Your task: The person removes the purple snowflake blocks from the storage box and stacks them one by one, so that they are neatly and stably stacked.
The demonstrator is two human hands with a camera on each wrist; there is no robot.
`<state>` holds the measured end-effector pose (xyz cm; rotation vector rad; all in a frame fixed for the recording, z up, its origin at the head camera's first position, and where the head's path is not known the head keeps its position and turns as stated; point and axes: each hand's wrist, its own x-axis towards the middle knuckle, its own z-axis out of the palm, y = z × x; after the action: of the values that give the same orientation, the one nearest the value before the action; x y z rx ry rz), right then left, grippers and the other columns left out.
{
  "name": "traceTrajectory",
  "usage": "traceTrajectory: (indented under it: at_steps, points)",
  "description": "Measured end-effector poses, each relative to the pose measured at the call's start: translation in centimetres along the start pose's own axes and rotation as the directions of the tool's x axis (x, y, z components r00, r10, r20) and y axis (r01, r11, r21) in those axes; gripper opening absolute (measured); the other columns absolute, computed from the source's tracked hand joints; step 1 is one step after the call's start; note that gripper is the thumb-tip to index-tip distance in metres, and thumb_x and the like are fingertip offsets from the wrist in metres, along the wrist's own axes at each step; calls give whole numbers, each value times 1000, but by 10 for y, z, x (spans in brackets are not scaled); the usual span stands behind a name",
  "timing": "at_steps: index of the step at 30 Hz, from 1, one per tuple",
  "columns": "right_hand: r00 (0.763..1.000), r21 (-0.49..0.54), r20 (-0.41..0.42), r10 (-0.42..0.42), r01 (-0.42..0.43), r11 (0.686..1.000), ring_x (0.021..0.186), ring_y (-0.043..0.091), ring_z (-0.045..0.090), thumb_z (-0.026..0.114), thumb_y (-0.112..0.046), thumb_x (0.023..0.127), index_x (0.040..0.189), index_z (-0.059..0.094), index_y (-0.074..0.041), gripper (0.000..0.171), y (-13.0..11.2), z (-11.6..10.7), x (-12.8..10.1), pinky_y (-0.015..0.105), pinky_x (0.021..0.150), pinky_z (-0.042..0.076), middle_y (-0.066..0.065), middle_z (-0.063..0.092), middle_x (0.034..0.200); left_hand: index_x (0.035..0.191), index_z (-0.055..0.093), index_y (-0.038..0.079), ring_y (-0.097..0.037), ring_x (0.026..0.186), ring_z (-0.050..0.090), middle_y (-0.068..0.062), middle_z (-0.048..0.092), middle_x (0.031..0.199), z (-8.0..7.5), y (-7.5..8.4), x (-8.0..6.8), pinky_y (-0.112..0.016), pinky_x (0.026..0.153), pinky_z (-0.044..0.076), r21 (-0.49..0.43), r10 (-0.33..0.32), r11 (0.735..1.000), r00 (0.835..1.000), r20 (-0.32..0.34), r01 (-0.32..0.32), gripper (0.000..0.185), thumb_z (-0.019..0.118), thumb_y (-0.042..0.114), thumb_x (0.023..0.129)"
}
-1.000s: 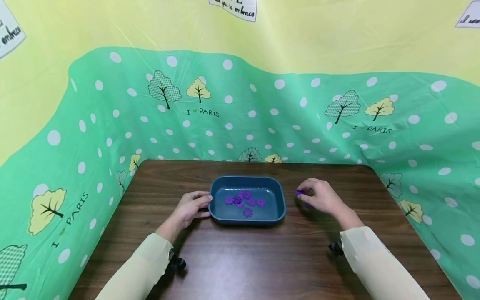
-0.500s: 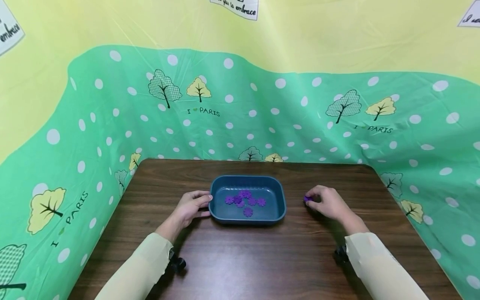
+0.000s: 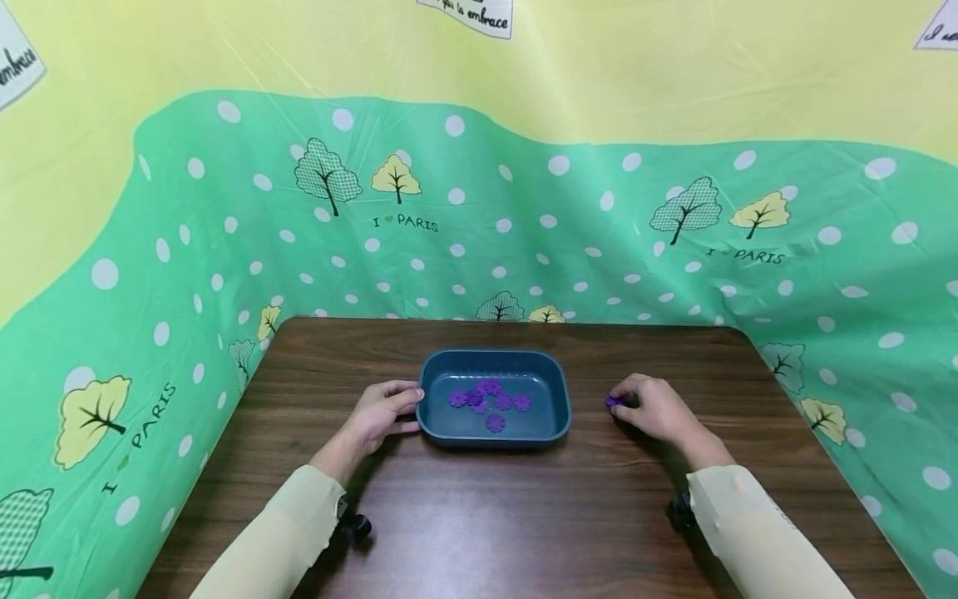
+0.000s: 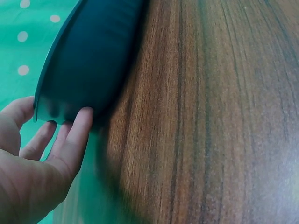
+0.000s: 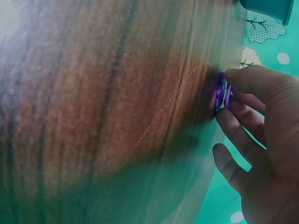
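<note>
In the head view, a dark blue tray (image 3: 494, 439) stands on the table with several purple flower-shaped pieces (image 3: 495, 423) on its floor. My left hand (image 3: 382, 412) holds the tray's left end; the left wrist view has the thumb at the rim and the fingertips against the outer wall (image 4: 88, 60). To the right of the tray, my right hand (image 3: 654, 408) is low over the tabletop, pinching purple flower-shaped pieces (image 5: 220, 93) between thumb and fingers. Two of them show on edge in the right wrist view. The palm side hides part of them.
A brown wood-grain table (image 3: 486, 524) carries everything. Behind and at its sides hangs a green and yellow cloth (image 3: 524, 216) with dots and printed trees. A small black device (image 3: 355, 528) sits at the left wrist, with another black device (image 3: 679, 509) at the right.
The right hand has moved slightly right and down toward the tabletop, still holding purple pieces. The left hand, the tray and the pieces in it have stayed put.
</note>
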<state>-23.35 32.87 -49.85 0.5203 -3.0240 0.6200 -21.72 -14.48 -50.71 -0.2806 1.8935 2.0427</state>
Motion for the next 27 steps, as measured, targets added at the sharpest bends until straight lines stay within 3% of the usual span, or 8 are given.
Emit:
traceTrajectory:
  at_steps: [27]
  points:
    - [1000, 4, -17, -2, 2, 1000, 90, 24, 62, 74, -17, 84, 102, 72, -11, 19, 4, 6, -2, 45, 77, 54, 5, 67, 100, 131, 56, 2, -31, 109, 64, -22, 60, 126, 0, 2, 0, -45, 81, 59, 4, -20, 1000, 1000, 8, 20, 44, 67, 17, 92]
